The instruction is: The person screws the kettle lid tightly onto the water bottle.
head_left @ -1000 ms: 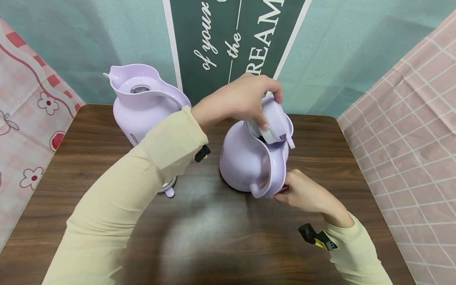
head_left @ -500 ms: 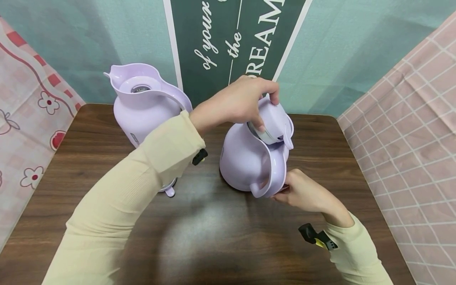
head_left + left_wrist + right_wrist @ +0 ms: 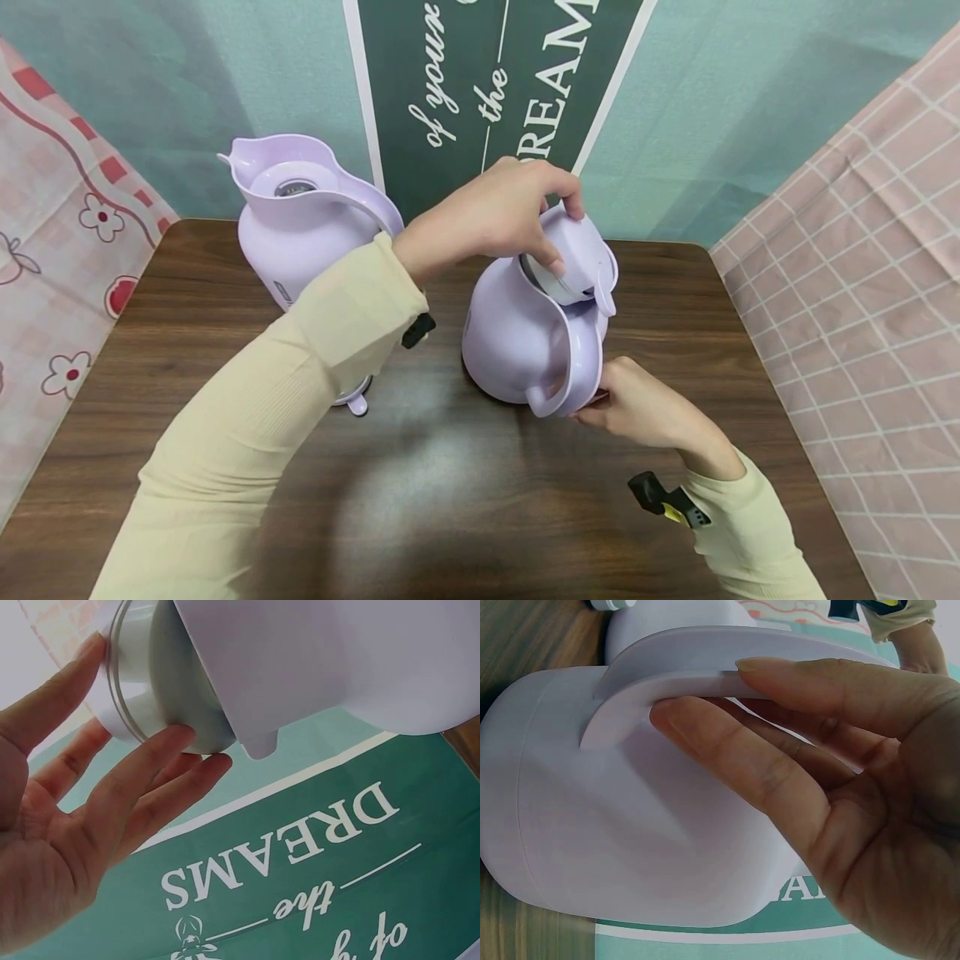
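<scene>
A lavender thermos jug (image 3: 510,337) stands at the middle right of the table in the head view. Over its mouth, my left hand (image 3: 498,208) grips a lavender lid (image 3: 577,250) with a small tab, thumb on one side and fingers on the other. The left wrist view shows the lid's pale lower part (image 3: 180,682) at the jug's rim (image 3: 262,742). My right hand (image 3: 645,400) holds the jug's handle (image 3: 581,367); in the right wrist view the thumb lies along the handle and the fingers reach under it.
A second lavender jug (image 3: 300,242), its top uncovered, stands at the back left. Partly under my left sleeve lies a lavender-tabbed piece (image 3: 357,404) on the wooden table (image 3: 450,500). A teal cloth backdrop (image 3: 750,100) hangs behind, with a pink checked cloth (image 3: 885,275) at the right.
My left hand has shifted slightly left and the lid has turned a little and settled lower over the jug's mouth. The right hand and jug have stayed put.
</scene>
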`<state>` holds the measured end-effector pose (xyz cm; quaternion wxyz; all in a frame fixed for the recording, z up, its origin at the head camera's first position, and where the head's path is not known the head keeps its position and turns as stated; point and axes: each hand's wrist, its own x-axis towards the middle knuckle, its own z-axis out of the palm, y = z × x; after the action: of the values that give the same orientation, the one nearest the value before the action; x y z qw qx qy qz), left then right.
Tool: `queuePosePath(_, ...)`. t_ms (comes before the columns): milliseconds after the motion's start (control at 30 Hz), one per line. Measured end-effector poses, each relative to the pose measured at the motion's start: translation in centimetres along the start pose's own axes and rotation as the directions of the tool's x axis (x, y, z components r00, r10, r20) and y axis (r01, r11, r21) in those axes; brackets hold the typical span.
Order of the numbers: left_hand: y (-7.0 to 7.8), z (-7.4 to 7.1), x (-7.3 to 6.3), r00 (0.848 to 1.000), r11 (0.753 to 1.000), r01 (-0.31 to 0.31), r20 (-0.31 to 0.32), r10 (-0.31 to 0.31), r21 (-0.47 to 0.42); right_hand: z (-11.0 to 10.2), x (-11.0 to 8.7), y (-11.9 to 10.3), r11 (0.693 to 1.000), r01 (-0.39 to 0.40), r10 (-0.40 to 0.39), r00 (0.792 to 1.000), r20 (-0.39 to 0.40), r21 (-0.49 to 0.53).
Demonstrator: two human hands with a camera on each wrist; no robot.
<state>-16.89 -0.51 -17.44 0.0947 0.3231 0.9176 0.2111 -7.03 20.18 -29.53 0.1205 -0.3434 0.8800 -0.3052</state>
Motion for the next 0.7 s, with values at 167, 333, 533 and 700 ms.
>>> queuePosePath(167, 0.16, -0.10, 0.01, 1.000, 1.000, 0.014, 0.003, -0.014, 0.014, 0.05, -0.02, 0.05, 1.000, 0.012, -0.012, 1.000, -0.010, -0.007)
queuePosePath(333, 0.05, -0.06, 0.05, 1.000, 1.000, 0.008, -0.003, -0.008, 0.008, 0.08, -0.02, 0.10, 0.999, 0.032, -0.033, 0.999, -0.022, -0.016)
queuePosePath(533, -0.28, 0.05, 0.04, 1.000, 0.999, 0.025, -0.003, -0.025, -0.042, 0.09, -0.03, 0.16, 0.999, 0.043, -0.044, 0.999, -0.027, -0.020)
queuePosePath(700, -0.47, 0.14, 0.07, 1.000, 0.998, 0.020, -0.005, -0.020, -0.060, 0.09, -0.06, 0.19, 0.999, 0.049, -0.049, 0.998, -0.032, -0.025)
